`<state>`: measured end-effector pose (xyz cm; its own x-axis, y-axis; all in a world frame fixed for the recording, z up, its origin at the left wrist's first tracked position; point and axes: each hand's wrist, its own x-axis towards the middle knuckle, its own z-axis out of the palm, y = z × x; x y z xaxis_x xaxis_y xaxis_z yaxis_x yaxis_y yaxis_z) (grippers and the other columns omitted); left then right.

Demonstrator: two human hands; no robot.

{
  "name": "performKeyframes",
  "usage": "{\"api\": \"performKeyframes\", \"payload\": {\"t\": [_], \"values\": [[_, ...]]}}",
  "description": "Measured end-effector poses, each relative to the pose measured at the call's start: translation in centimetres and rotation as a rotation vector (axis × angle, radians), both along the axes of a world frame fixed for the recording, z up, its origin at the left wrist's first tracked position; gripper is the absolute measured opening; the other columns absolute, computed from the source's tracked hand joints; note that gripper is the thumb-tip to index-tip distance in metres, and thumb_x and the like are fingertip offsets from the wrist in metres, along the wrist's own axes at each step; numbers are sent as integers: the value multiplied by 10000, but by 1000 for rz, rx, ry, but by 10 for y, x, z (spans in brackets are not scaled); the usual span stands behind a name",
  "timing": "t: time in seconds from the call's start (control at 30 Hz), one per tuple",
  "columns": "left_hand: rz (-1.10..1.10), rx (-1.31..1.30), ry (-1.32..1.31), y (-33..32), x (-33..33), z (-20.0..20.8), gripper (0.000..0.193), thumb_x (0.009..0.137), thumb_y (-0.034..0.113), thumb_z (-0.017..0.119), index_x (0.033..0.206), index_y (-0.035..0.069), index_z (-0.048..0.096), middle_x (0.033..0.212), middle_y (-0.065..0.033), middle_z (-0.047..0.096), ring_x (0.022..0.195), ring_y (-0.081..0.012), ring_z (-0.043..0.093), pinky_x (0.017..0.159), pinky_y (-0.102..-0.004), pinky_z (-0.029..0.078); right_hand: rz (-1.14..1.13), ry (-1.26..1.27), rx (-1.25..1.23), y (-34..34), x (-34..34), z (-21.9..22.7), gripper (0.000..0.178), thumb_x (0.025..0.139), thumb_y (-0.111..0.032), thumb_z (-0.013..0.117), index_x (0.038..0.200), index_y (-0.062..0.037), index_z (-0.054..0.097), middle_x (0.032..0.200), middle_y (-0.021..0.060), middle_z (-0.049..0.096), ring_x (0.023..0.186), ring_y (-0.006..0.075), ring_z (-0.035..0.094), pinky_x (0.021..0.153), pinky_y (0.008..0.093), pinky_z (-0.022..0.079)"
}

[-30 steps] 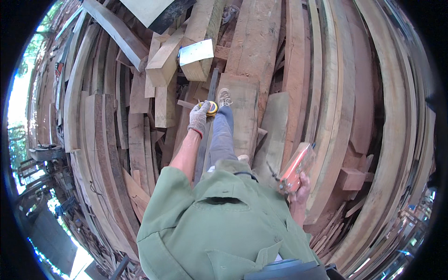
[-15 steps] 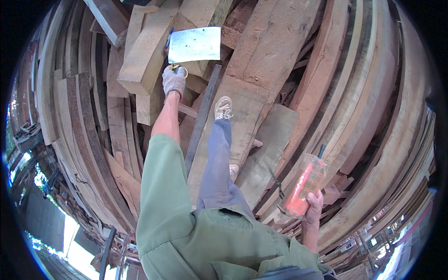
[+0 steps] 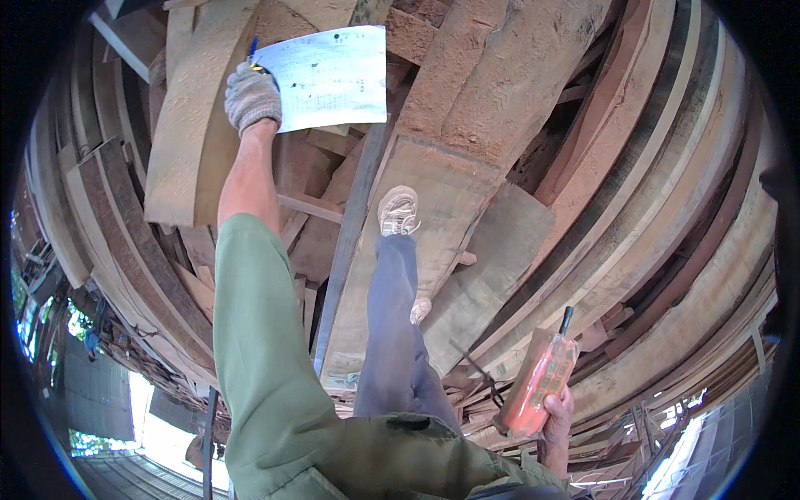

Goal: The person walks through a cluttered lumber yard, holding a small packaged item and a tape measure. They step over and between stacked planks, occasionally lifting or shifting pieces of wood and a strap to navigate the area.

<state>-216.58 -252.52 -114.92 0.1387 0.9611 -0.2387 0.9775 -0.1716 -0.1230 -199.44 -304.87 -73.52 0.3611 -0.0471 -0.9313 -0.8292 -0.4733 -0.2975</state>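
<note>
My left hand (image 3: 253,98), in a light knitted glove, is closed on the left edge of a white printed sheet of paper (image 3: 333,77). A blue pen (image 3: 253,47) sticks up from the same grip. Something small, yellow and black (image 3: 260,69), shows at the gloved fingers; its kind is unclear. Low on the right, my bare right hand (image 3: 557,417) is wrapped round an orange handheld device (image 3: 542,387) in a clear plastic cover. A short black stub rises from its top, and a dark cord (image 3: 497,393) hangs beside it.
A thick squared beam (image 3: 187,142) lies under my left arm. Wide sawdust-covered planks (image 3: 508,92) run ahead, with gaps between boards to the right. My shoe (image 3: 397,208) stands on a broad board (image 3: 433,183). A narrow grey strip (image 3: 354,233) lies beside my leg.
My left hand has moved left and up with the paper, which now looks larger and nearer. The orange device has tilted slightly more upright in my right hand and shifted little.
</note>
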Motion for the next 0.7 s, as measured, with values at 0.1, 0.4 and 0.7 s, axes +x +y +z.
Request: {"api": "performKeyframes", "payload": {"t": [0.1, 0.4, 0.7], "values": [[-43, -7, 84, 3, 4, -36, 282, 969, 228, 456, 1171, 58, 558, 1106, -187, 629, 1018, -347, 657, 846, -456, 538, -29, -47, -56, 4, 4, -9, 616, 736, -263, 762, 1199, 74, 537, 1058, 140, 682, 880, 204, 691, 794, 326, 569], [-75, 83, 19, 13, -17, -73, 319, 955, 271, 514, 1146, 27, 591, 1123, -173, 631, 987, -311, 667, 851, -410, 533, 12, -28, -95, 15, 11, -5, 678, 708, -328, 786, 1194, 77, 541, 1049, 139, 680, 868, 207, 689, 786, 329, 572], [269, -12, -229, 13, -26, -43, 404, 955, 337, 515, 1253, 74, 585, 1255, -217, 611, 1134, -394, 603, 933, -482, 486, 35, -62, -73, 19, 11, 3, 700, 705, -331, 790, 1208, 82, 531, 1053, 131, 683, 867, 197, 690, 771, 322, 573]]}}
